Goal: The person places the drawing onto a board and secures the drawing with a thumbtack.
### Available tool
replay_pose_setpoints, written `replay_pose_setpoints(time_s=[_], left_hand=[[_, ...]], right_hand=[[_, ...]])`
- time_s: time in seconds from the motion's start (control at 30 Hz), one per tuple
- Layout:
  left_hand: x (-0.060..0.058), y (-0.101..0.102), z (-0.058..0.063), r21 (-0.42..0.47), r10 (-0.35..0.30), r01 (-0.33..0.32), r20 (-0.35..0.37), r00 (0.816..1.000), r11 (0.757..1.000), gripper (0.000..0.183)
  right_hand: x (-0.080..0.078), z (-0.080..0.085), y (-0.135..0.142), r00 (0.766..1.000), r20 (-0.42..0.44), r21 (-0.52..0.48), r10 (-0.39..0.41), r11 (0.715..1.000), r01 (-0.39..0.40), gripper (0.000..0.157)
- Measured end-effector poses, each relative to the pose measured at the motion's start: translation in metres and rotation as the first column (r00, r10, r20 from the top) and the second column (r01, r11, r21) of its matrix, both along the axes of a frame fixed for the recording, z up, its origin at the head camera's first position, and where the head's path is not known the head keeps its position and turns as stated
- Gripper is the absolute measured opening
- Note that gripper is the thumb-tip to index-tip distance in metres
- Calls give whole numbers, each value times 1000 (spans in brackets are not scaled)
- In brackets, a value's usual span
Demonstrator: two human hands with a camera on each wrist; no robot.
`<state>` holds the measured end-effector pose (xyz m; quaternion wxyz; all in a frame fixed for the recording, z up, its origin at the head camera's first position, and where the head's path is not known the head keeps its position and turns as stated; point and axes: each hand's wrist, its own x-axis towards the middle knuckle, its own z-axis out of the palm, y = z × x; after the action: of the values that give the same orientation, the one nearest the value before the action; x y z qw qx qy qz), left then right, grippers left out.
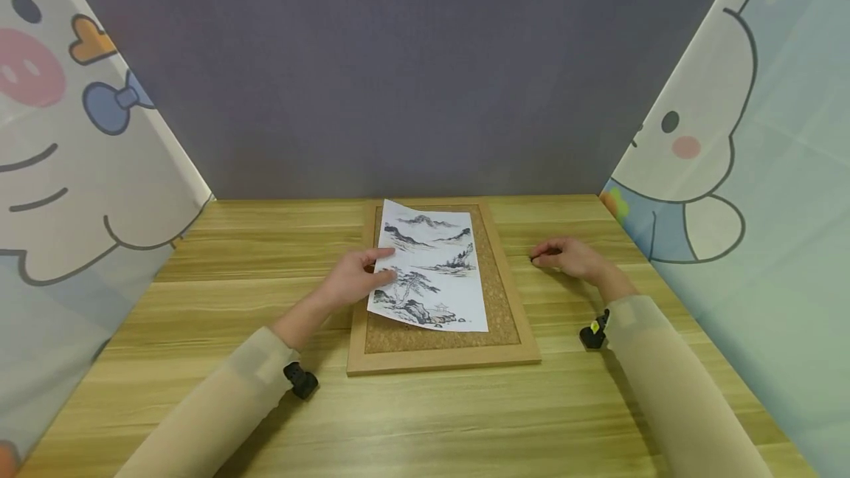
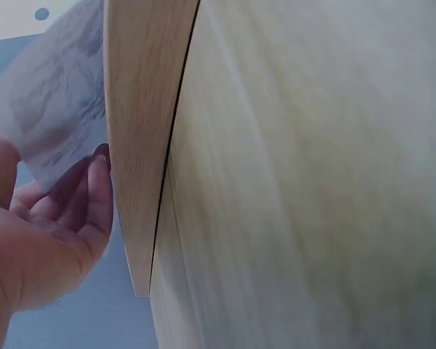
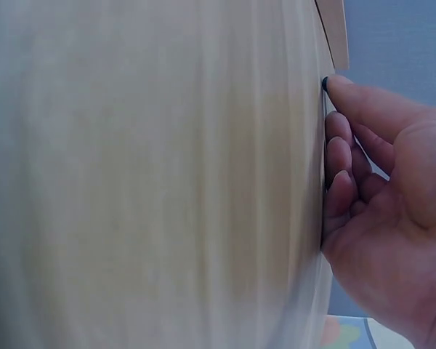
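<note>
A sheet of white paper (image 1: 434,279) printed with an ink landscape lies over a wood-framed cork board (image 1: 438,342), its far left corner curling up. My left hand (image 1: 352,276) pinches the sheet's left edge between thumb and fingers. From the left wrist view, the paper (image 2: 54,91) rises from that grip beside the board's wooden frame (image 2: 142,138). Right of the board, my right hand (image 1: 572,260) is low at the tabletop. Its thumb and forefinger pinch a small black object (image 3: 325,83), mostly hidden by the fingertips; I cannot tell its kind.
The board lies flat on a wood-grain table (image 1: 265,279). A grey panel (image 1: 412,80) stands along the table's far edge. Cartoon-printed sheets hang at the left and right sides. Each wrist carries a small black device (image 1: 302,380).
</note>
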<state>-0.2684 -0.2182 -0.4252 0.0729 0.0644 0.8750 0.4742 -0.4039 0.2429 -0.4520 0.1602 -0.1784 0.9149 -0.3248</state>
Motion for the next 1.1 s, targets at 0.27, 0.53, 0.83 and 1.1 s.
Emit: replay_pose_setpoints(time_s=[0.27,0.53,0.83,1.1], left_hand=[[2,-2,0,-228,-117,91,-103,988,969,61],[3,-13,-1,-362,-197,160,-68,978,918,78],[-1,-8,-1,-425,-254,216,-36,966,879,88],[-3,-1,-1,-427,-287,241,-47,957,872,92]], right_hand=[[0,-1,-1,1000,-6,2,-6,1000,6,38],[-1,-3,-1,1000,-19,4,-3,1000,3,38],[-1,-2,-1,1000,-23,13,-19,1000,19,35],[-2,-3,-2,1000,-15,9,-3,1000,4,35]])
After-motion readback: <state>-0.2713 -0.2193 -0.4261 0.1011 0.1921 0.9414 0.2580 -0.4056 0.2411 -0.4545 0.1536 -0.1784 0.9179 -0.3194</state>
